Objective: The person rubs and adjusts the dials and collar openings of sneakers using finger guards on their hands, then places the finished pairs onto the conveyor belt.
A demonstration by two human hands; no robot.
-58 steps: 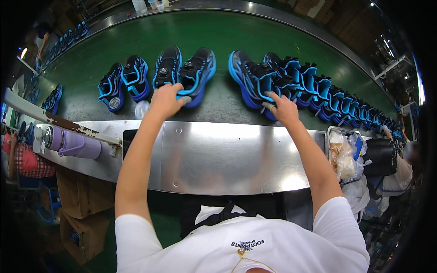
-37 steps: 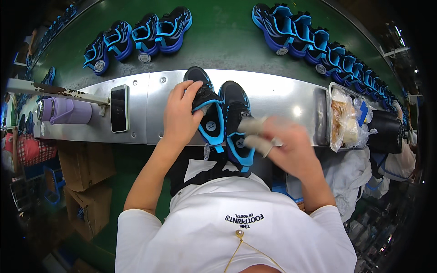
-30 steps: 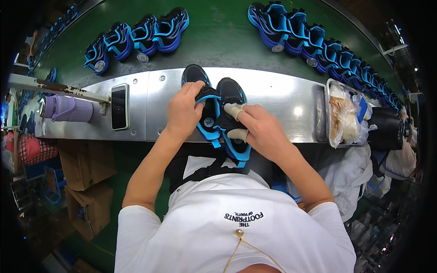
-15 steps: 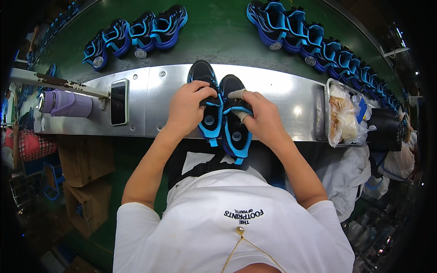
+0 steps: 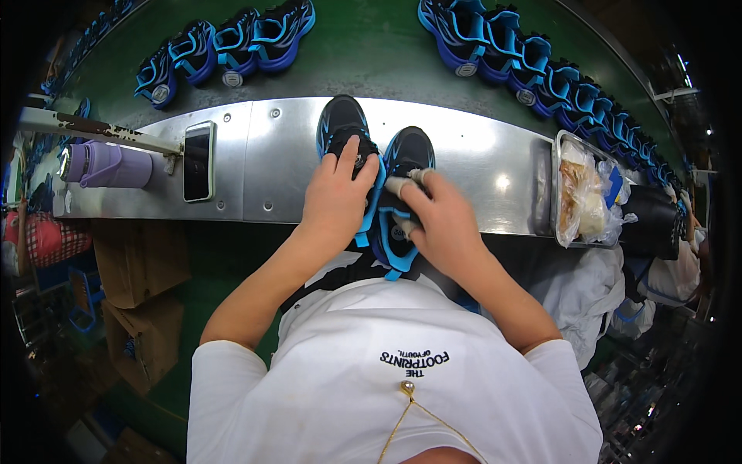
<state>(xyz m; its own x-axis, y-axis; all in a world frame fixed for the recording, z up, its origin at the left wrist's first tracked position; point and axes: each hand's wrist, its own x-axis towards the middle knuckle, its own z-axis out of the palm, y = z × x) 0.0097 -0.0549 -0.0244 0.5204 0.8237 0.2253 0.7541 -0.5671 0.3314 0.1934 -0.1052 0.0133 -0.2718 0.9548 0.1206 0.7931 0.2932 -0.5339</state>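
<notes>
Two black-and-blue sneakers lie side by side across the near edge of the metal ledge, toes pointing away and heels overhanging toward my lap. My left hand lies over the left sneaker, its fingers on the lace area and side; its palm hides much of the opening. My right hand grips the right sneaker at its tongue and collar, the thumb at the opening. Pale covers wrap some right fingertips and the thumb. Bright blue lining and heel tabs show on both shoes.
Rows of matching sneakers stand on the green surface beyond, at left and right. On the metal ledge are a phone, a purple bottle and a metal tray of plastic-wrapped items. Cardboard boxes stand lower left.
My left hand has moved from the left sneaker's tongue to spread over its lace area and side. The right sneaker has turned slightly, its toe shifting right, and my right hand has shifted nearer me.
</notes>
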